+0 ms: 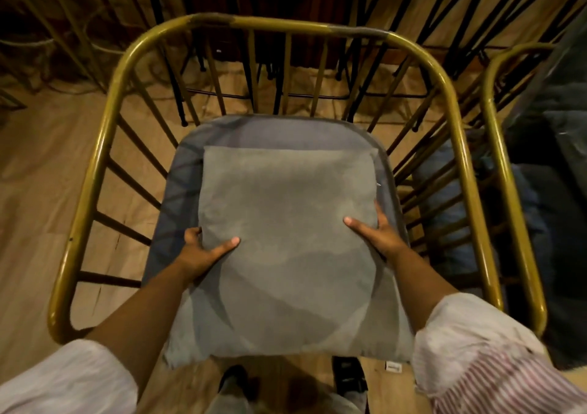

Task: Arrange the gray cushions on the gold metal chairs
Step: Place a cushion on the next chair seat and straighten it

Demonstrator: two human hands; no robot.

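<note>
Holding the cushion (286, 239) by its side edges, the left hand (203, 254) and right hand (378, 235) each kept a closed grip, thumbs on top. It lay over the seat pad (279, 131) of the chair (104, 140); sliding it squarely toward the backrest would probably seat it best.

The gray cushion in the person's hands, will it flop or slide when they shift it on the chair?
The gray cushion probably bends rather than stays stiff: its fabric dimples under the left hand and right hand. It looks light for its size, gripped only at the sides. On the darker seat pad, cloth on cloth, it likely drags rather than slips.
</note>
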